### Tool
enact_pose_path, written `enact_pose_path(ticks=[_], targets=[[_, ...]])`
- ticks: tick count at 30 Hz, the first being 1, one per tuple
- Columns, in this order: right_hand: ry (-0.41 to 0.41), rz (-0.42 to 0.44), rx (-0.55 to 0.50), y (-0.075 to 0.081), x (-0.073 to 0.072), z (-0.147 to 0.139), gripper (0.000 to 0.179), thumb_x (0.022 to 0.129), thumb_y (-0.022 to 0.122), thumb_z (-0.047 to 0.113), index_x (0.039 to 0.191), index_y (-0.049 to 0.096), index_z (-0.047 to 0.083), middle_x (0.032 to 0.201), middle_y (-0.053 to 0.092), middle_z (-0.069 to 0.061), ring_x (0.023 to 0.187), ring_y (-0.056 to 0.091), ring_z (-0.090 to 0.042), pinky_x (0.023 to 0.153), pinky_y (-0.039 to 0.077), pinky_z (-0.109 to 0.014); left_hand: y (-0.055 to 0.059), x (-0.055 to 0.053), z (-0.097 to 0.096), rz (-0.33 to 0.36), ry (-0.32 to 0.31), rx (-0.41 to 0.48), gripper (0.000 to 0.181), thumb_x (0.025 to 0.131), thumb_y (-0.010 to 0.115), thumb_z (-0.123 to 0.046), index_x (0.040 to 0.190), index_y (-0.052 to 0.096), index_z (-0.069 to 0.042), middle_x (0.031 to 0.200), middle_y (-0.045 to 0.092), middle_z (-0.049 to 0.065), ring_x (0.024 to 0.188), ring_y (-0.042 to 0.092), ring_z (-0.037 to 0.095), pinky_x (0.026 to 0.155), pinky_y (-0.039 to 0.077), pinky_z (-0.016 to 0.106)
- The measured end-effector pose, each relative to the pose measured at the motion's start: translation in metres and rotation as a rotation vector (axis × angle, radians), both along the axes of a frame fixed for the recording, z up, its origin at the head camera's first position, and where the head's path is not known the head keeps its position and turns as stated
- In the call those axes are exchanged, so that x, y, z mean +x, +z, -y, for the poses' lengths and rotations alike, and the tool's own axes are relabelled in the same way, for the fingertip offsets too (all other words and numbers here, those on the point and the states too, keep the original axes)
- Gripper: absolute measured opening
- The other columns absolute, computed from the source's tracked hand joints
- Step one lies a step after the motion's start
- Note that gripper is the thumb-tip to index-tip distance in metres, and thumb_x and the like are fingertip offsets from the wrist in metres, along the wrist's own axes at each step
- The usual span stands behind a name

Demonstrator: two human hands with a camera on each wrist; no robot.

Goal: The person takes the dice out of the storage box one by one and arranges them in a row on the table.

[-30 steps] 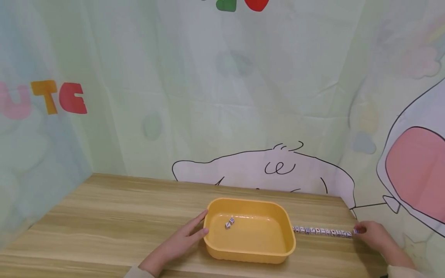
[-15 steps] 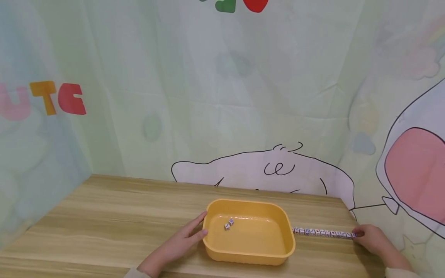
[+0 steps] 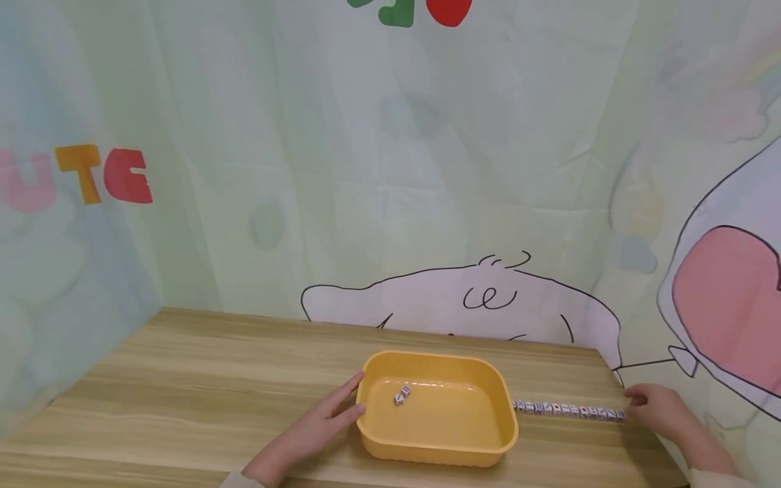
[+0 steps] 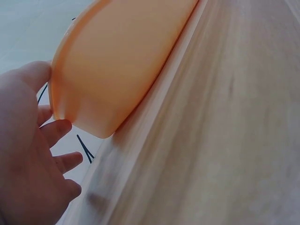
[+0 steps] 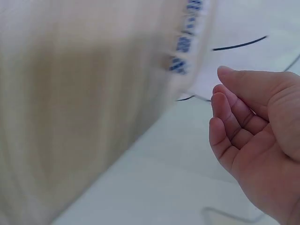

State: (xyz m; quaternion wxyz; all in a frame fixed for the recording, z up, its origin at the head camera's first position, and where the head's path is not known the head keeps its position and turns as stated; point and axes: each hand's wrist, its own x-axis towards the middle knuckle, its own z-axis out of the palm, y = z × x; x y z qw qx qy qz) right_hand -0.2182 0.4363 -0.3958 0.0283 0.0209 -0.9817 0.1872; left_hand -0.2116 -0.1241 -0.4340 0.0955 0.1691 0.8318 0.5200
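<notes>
A yellow rectangular tub (image 3: 439, 455) stands on the table, with two white dice (image 3: 403, 395) lying inside it toward the left. My left hand (image 3: 311, 430) rests against the tub's left side; fingertips touch its wall in the left wrist view, and the fingers are fairly straight. From the tub's right side a straight row of small dice (image 3: 567, 409) runs rightward, its left end hidden by the tub. Just past the row's right end is my right hand (image 3: 662, 413). Its loosely bent fingers (image 5: 220, 133) hold nothing and stand apart from the dice in the right wrist view.
The wood-grain table (image 3: 213, 386) has its right edge close beside the right hand. A pale printed curtain (image 3: 390, 169) hangs behind the table and along its sides.
A die in my right hand moved left to the end of the row and was let go. The right hand then drew back slightly right. Left hand and tub stayed in place.
</notes>
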Motion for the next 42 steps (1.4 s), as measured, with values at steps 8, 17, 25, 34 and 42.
enact_pose_path(ticks=[8, 17, 25, 34, 42], targets=[[0.018, -0.046, -0.04, 0.032, -0.005, 0.034, 0.033, 0.085, 0.068, 0.007, 0.109, 0.061, -0.015, 0.089, 0.068, -0.012, 0.083, 0.063, -0.025, 0.065, 0.054, -0.03, 0.002, 0.002, 0.0, -0.016, 0.003, -0.005, 0.064, 0.099, 0.051, -0.041, 0.153, 0.027, -0.02, 0.158, 0.023, 0.011, 0.144, 0.018, 0.041, 0.112, 0.013, 0.065], [0.122, -0.111, -0.09, 0.058, -0.008, 0.089, 0.031, 0.087, 0.069, 0.011, 0.111, 0.065, -0.009, 0.089, 0.068, -0.005, 0.08, 0.061, -0.016, 0.062, 0.052, -0.025, 0.001, 0.003, -0.001, -0.013, -0.011, -0.001, 0.064, 0.099, 0.05, -0.041, 0.154, 0.026, -0.019, 0.158, 0.021, 0.013, 0.144, 0.017, 0.042, 0.112, 0.013, 0.066], [0.226, -0.081, -0.178, 0.063, -0.02, 0.139, 0.031, 0.088, 0.07, 0.014, 0.113, 0.066, -0.005, 0.087, 0.065, -0.002, 0.079, 0.057, -0.015, 0.064, 0.053, -0.026, 0.001, 0.002, 0.0, -0.023, -0.014, 0.004, 0.064, 0.099, 0.05, -0.041, 0.154, 0.026, -0.018, 0.158, 0.021, 0.013, 0.144, 0.017, 0.042, 0.112, 0.013, 0.066], [0.36, -0.065, -0.218, 0.057, -0.027, 0.195, 0.023, 0.086, 0.07, 0.008, 0.107, 0.068, -0.002, 0.084, 0.064, 0.0, 0.074, 0.055, -0.013, 0.061, 0.052, -0.022, 0.0, 0.002, 0.0, -0.022, -0.023, 0.014, 0.064, 0.099, 0.051, -0.039, 0.154, 0.026, -0.017, 0.158, 0.021, 0.013, 0.144, 0.016, 0.042, 0.112, 0.012, 0.065], [0.459, -0.041, -0.244, 0.049, -0.031, 0.235, 0.023, 0.086, 0.071, 0.008, 0.106, 0.069, -0.003, 0.082, 0.064, 0.002, 0.072, 0.054, -0.011, 0.06, 0.05, -0.02, 0.002, 0.003, -0.001, -0.023, -0.014, 0.008, 0.064, 0.099, 0.051, -0.04, 0.154, 0.026, -0.017, 0.158, 0.021, 0.013, 0.144, 0.017, 0.042, 0.112, 0.012, 0.066]])
